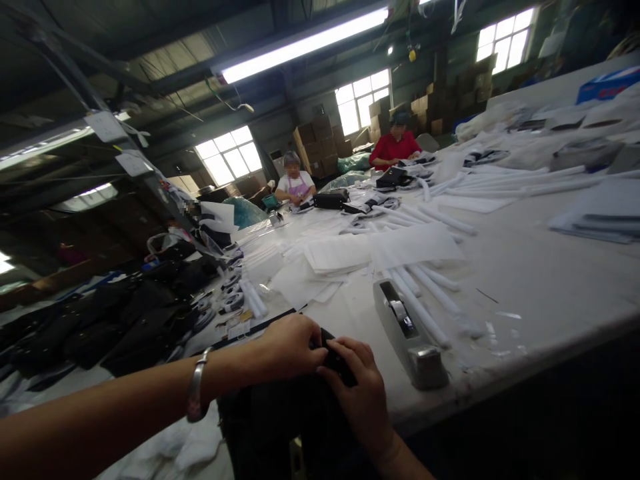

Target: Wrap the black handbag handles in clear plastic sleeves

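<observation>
A black bag [280, 420] of soft material stands at the near edge of the white table, its lower part lost in shadow. My left hand [293, 343], with a silver bangle at the wrist, is closed on the bag's upper edge. Close beside it, my right hand [357, 383] pinches the same edge, thumb and fingers around the black material. What exactly lies between the fingertips is too dark to make out. Just right of my hands sits a grey tape dispenser [410, 337].
White sheets [340, 257] and white foam tubes [425, 300] lie across the table [530, 287]. Black bags [135, 307] are heaped at the left. Two people [296, 183] sit working at the far side. A blue box [607, 85] stands at the far right.
</observation>
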`<state>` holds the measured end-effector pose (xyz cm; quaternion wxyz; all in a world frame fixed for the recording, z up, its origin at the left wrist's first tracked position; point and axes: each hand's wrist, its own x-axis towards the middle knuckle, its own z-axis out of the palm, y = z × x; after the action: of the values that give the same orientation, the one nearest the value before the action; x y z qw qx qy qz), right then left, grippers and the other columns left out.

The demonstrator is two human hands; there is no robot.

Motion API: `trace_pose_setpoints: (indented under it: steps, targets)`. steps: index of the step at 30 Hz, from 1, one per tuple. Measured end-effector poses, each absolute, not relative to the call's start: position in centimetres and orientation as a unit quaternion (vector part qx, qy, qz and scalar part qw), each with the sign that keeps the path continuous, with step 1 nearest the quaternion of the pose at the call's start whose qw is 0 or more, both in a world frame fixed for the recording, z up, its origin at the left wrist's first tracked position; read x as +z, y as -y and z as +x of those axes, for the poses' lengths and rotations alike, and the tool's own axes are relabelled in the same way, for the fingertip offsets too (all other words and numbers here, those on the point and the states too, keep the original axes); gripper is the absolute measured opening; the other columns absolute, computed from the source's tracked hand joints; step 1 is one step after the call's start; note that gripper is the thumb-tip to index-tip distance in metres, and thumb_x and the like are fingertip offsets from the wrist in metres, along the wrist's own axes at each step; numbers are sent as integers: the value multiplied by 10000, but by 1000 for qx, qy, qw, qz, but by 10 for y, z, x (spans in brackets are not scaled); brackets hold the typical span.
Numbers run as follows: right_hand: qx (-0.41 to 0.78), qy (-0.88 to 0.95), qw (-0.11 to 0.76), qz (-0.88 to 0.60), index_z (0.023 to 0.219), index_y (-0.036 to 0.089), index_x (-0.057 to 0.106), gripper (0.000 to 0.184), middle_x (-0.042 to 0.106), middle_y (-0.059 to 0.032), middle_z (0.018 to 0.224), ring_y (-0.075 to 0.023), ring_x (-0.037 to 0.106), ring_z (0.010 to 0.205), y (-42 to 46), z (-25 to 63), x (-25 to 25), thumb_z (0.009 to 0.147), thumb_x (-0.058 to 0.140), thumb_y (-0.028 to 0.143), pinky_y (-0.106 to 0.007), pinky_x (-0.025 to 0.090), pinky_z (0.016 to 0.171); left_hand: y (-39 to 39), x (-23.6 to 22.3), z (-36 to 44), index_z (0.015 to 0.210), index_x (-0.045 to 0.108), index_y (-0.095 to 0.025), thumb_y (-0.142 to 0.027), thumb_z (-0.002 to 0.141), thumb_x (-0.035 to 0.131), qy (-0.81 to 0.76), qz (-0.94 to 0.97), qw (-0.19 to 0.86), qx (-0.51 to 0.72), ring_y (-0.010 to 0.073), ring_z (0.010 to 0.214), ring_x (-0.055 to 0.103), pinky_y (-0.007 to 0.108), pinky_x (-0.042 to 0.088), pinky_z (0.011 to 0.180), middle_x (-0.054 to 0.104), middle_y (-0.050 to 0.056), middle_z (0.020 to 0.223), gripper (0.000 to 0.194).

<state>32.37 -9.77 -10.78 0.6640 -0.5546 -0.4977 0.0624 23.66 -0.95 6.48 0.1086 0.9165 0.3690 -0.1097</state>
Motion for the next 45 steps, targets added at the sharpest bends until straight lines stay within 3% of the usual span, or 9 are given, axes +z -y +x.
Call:
trace_pose_setpoints:
  steps: [6,13,16,20,28,38,45]
  targets:
    - [167,486,652,-557,1211,265,646,346,643,-76,1190,-252,601,1125,105,331,-103,867,649,234,-412,513,987,19,64,240,710,731,-197,-346,787,552,-369,914,148,-82,165,578,615,251,362,534,716,8,603,245]
    - [138,458,688,-546,990,257,674,251,659,-39,989,-225,620,979,101,316,-96,798,672,94,-371,539,882,27,44,235,762,713,-179,-277,786,566,-351,925,132,-67,176,647,620,247,378,571,720,34,699,178]
    - [130,479,678,-542,1060,268,672,301,663,-39,1035,-223,615,1013,100,318,-97,811,664,99,-374,528,915,24,40,228,797,710,-184,-320,821,571,-346,930,112,-49,178,673,618,251,383,597,712,33,732,196]
    - [131,488,653,-564,1164,268,660,356,653,-59,1164,-247,598,1111,101,327,-102,821,692,179,-407,505,987,15,42,220,812,703,-176,-349,856,565,-366,913,176,-41,161,658,621,237,412,613,707,9,699,225]
    - [114,499,635,-578,1100,280,702,260,690,-54,1090,-244,632,1048,107,337,-102,848,676,220,-401,536,944,6,51,215,895,687,-178,-330,860,570,-323,902,282,-42,151,741,618,227,451,686,698,-8,788,195]
    - [124,502,664,-540,1065,280,709,304,691,-36,1044,-227,642,999,101,336,-103,789,732,157,-362,555,892,11,41,217,868,648,-180,-195,790,597,-310,912,267,2,157,772,606,238,459,719,678,3,819,94]
    - [127,505,617,-590,897,269,717,249,695,-42,1008,-269,614,1018,105,342,-82,705,770,121,-422,536,897,9,32,205,1138,633,-236,-189,847,629,-283,923,259,28,165,861,651,251,468,802,719,5,973,295]
